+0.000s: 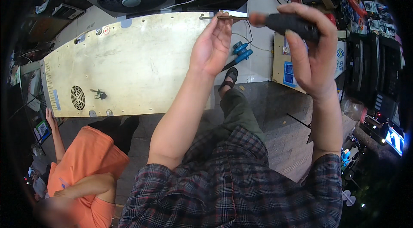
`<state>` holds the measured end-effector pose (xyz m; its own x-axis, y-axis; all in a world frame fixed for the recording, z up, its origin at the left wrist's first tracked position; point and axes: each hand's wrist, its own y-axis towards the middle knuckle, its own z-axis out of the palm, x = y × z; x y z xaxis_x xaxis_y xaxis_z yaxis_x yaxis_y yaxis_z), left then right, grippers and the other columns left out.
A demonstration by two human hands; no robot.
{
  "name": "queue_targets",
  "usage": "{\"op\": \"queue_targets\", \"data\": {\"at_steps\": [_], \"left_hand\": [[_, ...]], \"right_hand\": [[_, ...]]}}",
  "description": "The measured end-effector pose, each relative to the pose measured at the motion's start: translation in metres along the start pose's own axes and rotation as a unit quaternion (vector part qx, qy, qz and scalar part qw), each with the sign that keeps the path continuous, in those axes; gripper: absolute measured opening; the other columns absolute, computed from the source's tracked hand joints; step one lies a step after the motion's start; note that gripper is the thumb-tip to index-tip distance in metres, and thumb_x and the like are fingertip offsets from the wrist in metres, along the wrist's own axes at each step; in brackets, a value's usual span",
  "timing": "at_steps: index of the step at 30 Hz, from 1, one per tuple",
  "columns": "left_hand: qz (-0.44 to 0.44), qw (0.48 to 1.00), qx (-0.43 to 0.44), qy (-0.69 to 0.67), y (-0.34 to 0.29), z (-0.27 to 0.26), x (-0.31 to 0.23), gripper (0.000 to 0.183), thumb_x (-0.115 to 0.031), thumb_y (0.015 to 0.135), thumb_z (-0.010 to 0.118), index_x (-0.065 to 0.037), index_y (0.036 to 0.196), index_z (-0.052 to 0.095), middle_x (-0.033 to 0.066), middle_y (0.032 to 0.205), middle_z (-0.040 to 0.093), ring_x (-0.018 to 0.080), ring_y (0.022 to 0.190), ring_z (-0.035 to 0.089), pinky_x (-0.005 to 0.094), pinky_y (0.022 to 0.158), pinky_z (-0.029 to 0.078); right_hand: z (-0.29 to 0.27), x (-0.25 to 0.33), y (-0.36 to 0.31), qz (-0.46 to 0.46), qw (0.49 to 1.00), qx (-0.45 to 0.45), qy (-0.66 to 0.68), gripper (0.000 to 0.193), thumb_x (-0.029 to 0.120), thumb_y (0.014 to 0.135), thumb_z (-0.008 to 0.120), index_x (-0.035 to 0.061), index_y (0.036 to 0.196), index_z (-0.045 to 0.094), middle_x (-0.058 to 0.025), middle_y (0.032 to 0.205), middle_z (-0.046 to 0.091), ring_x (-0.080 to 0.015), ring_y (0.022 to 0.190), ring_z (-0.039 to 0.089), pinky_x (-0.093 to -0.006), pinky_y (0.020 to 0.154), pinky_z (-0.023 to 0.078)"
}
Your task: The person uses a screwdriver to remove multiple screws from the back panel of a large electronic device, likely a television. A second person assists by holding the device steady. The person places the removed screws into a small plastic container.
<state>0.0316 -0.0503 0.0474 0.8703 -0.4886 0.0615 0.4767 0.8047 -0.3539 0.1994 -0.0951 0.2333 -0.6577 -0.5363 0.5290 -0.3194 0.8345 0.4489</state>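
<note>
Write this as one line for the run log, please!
right hand: holds screwdriver | left hand: at its shaft | pale panel: shaft tip near far-right corner | co-worker in orange: near panel

From my feed, motion blur swallows the outline of the screwdriver (294, 26) handle, and the fingers of the right hand (316, 49) behind it are partly hidden. At the far right corner of the metal case (137, 62), the screwdriver's tip is too small for me to tell whether it meets a screw. The left hand (213, 47) covers part of the shaft; I can't tell whether its fingertips pinch it. The blower's (243, 52) nozzle end is hidden behind that hand.
</note>
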Motion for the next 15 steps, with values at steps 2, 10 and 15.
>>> {"op": "queue_targets", "data": {"at_steps": [2, 10, 15], "left_hand": [[-0.016, 0.997, 0.057, -0.045, 0.004, -0.001, 0.000, 0.028, -0.015, 0.111, 0.047, 0.003, 0.130, 0.058, 0.0152, 0.126, 0.068, 0.0248, 0.121, 0.067, 0.0337, 0.101, 0.060], [-0.022, 0.953, 0.198, -0.230, 0.012, 0.032, 0.007, 0.030, -0.019, 0.113, 0.044, -0.001, 0.130, 0.060, 0.0146, 0.129, 0.069, 0.0248, 0.124, 0.066, 0.0367, 0.103, 0.059], [0.004, 0.960, 0.174, -0.218, 0.021, 0.035, 0.016, 0.021, -0.022, 0.107, 0.058, -0.005, 0.115, 0.066, 0.0096, 0.112, 0.075, 0.0183, 0.107, 0.073, 0.0305, 0.094, 0.063]], "right_hand": [[-0.002, -0.001, 0.020, -0.001, 0.999, 0.032, -0.020, 0.044, 0.012, 0.101, 0.065, 0.0029, 0.141, 0.048, -0.0165, 0.129, 0.066, -0.0266, 0.117, 0.068, -0.0346, 0.096, 0.055], [0.001, -0.006, 0.118, -0.127, 0.965, 0.097, -0.206, 0.034, 0.020, 0.097, 0.066, 0.0009, 0.124, 0.059, -0.0172, 0.106, 0.064, -0.0286, 0.091, 0.069, -0.0355, 0.079, 0.056], [-0.019, 0.042, 0.137, -0.145, 0.944, 0.185, -0.232, 0.026, 0.022, 0.097, 0.067, 0.0011, 0.112, 0.063, -0.0170, 0.096, 0.067, -0.0295, 0.085, 0.071, -0.0353, 0.072, 0.055]]}}
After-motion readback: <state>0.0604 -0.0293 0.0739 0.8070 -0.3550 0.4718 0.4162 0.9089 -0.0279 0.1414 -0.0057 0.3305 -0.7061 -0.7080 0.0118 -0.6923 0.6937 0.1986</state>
